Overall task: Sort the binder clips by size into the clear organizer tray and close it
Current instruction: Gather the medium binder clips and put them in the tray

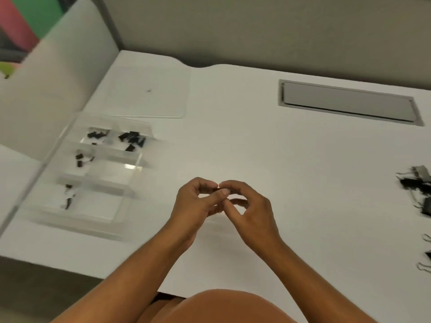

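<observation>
Clear organizer tray (77,220) sits open at table's left, beside a grey partition (58,73). I count four compartments w/ black binder clips: far-left cell (96,135), far-right cell (131,139) w/ the fullest heap, mid-left cell (81,158) w/ a few small ones, near-left cell (68,197) w/ two or three; frame is blurred, so exact counts & sizes I can't tell. Tray's clear lid (163,94) lies flat on the table (256,148) just beyond the tray, apart from it.

Hands meet at centre, above the table, near the tray's right edge. Left hand (198,201) & right hand (247,206) both curl, fingertips touching each other; between them I see a tiny dark item pinched, prob. a small clip (218,188), too small to confirm.

Unsorted clips (417,185), black w/ silver handles, lie in a pile at the far right edge, well apart from the hands. Grey cable hatch (347,102) is set in the table at the back right.
</observation>
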